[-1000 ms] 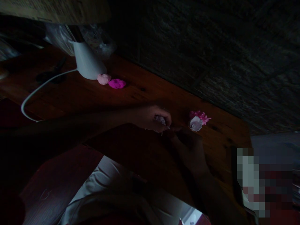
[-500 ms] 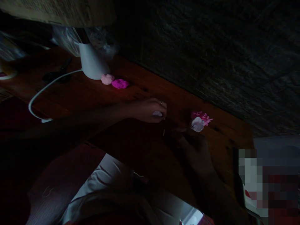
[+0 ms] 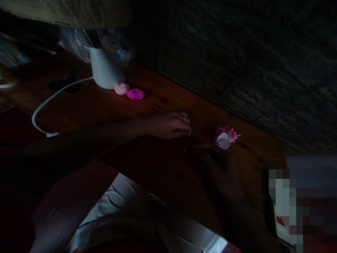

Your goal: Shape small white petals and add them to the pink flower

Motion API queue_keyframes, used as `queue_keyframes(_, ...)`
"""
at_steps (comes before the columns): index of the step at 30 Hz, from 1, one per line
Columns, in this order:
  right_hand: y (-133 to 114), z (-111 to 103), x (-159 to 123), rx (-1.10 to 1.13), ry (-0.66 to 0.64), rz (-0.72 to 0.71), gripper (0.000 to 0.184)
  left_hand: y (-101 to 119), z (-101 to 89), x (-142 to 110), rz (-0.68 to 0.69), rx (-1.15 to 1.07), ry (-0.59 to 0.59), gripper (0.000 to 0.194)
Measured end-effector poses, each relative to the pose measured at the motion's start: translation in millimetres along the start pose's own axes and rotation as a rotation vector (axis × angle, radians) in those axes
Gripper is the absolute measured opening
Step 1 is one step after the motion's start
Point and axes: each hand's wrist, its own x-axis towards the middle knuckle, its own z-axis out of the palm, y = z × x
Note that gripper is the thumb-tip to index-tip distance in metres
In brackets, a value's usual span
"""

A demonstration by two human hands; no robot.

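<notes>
Left hand: bent over the bench, fingers curled, a ring worn; whether anything is gripped cannot be told.
Right hand: held nearer and to the right, in deep shadow; its grip cannot be made out.
Pale strip: seen between the hands.
Pink-and-white piece: placed just beyond the right hand, its white cup turned toward the near side.
Lumps: a magenta lump and a pale pink lump are set touching, far left, by the lamp base.
</notes>
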Motion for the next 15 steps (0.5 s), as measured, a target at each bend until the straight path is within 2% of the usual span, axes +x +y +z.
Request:
queue_keyframes(8, 9, -5, -1, -0.364, -0.009, -0.196, 0.018, 0, -0.6, 0, -0.014, 0.022, -0.025, 0.022)
queue_keyframes(15, 12, -6, 1, -0.416, 0.005, -0.235, 0.011, -3, -0.7, -2, -0.017, 0.001, -0.043, 0.024)
